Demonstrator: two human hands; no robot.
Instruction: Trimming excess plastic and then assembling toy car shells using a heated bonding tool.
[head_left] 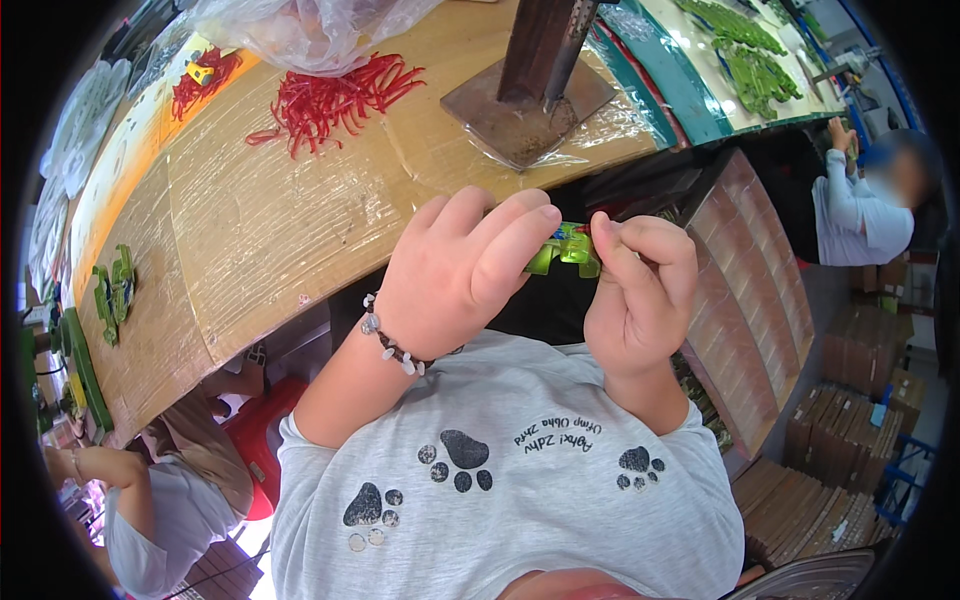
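Note:
Just off the table's near edge, my left hand [465,250] is closed around a small bright green plastic part [576,246] with a bit of blue on it. At that part's right end my right hand [642,285] pinches with thumb and index finger. A small red bit shows by the right thumb tip; whether it is a separate strip, I cannot tell. The left fingers hide part of the green piece. Beyond my hands on the table lies a loose pile of thin red strips [345,100].
A rusty metal stand [530,110] rises from the brown table [280,230]. Green parts [115,290] lie at the left, more [752,75] at far right. A plastic bag [310,35] sits behind the strips. Co-workers sit at left and right. A brown tray [750,300] leans at my right.

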